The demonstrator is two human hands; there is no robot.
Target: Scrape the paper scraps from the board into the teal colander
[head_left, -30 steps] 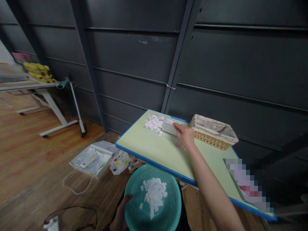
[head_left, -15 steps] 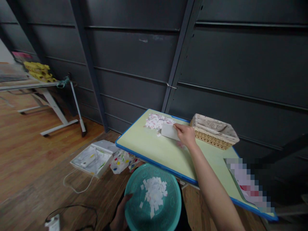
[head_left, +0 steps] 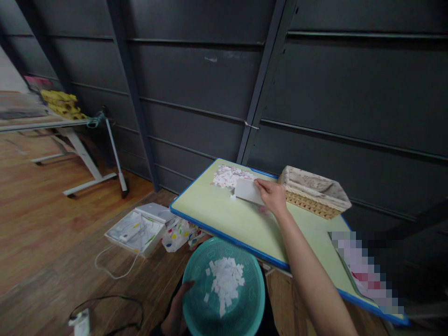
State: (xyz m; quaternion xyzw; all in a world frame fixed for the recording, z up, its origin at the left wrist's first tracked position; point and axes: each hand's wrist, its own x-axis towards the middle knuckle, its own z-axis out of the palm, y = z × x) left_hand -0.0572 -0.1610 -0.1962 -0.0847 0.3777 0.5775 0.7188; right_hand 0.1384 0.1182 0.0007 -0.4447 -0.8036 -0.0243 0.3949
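Observation:
My right hand (head_left: 273,196) reaches across the pale green table (head_left: 224,217) and pinches a white card (head_left: 248,191), its edge down on the tabletop. Just beyond the card lies a heap of small white and pink paper scraps (head_left: 227,176) near the table's far corner. My left hand (head_left: 177,305) grips the rim of a teal plastic basket (head_left: 224,289) held below the table's near edge. A pile of white paper scraps (head_left: 224,281) lies inside the basket.
A wicker basket (head_left: 315,191) with a cloth lining stands on the table to the right of my hand. An open white box (head_left: 136,228) and a spotted bag (head_left: 178,232) lie on the wooden floor, with a cable (head_left: 105,312). A white-legged table (head_left: 70,135) stands at left.
My right hand has drawn the white card slightly toward me from the scrap heap. The view has drifted a little; my left hand and the teal basket stay put.

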